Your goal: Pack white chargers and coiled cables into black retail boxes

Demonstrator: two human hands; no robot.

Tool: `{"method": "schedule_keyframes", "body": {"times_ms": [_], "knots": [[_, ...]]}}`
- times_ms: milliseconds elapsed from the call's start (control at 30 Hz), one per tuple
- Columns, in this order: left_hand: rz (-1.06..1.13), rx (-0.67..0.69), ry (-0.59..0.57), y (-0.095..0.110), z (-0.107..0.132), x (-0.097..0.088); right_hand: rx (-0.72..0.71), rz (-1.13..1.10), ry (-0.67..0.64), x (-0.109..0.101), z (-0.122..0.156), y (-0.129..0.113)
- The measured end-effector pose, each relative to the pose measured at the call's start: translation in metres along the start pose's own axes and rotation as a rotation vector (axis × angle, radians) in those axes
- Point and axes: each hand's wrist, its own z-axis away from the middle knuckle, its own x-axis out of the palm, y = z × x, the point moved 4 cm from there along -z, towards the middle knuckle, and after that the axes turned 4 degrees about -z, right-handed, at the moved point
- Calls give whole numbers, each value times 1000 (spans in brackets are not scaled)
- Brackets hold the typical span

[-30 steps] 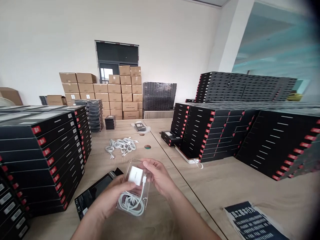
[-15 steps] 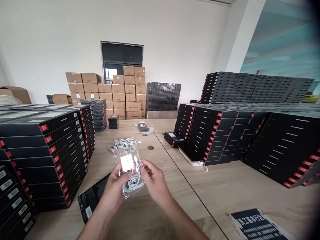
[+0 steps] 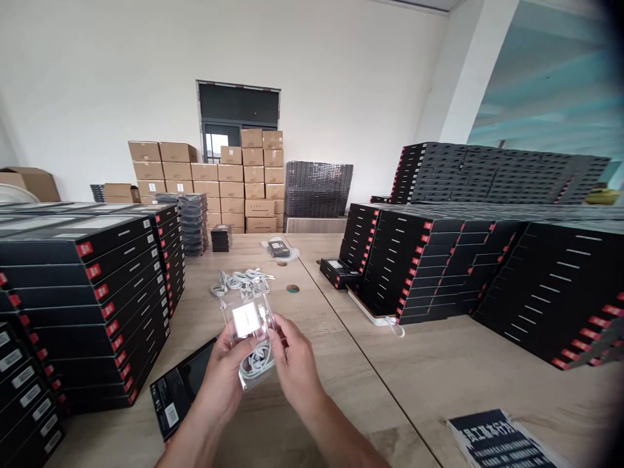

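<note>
A clear plastic tray is held up above the table between both hands. In its upper part sits a white charger block, and a coiled white cable lies in the lower part. My left hand grips the tray's left side, thumb over the front near the charger. My right hand is closed at the tray's right edge, fingers by the cable's upper end. Just beyond the tray lies a heap of white cables. A black box rests partly under my left forearm.
Stacks of black boxes with red labels stand at left and right. A small open black box sits before the right stack, near a white-edged device. Brown cartons are piled behind. A torn printed sheet lies front right.
The tray has tilted slightly and shifted a little left. My right hand has moved slightly left and its fingers are more closed at the tray's edge.
</note>
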Motion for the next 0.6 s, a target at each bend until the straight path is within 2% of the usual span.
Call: {"method": "schedule_keyframes", "body": {"times_ms": [133, 300, 433, 600], "knots": [[-12, 2, 38, -2, 1, -3, 1, 47, 17, 8, 0, 3], [8, -64, 24, -2, -4, -14, 98, -185, -134, 12, -1, 12], [73, -79, 38, -3, -9, -20, 88, -321, -166, 5, -2, 10], [80, -75, 26, -5, -11, -20, 22, -238, -169, 2, -2, 4]]}}
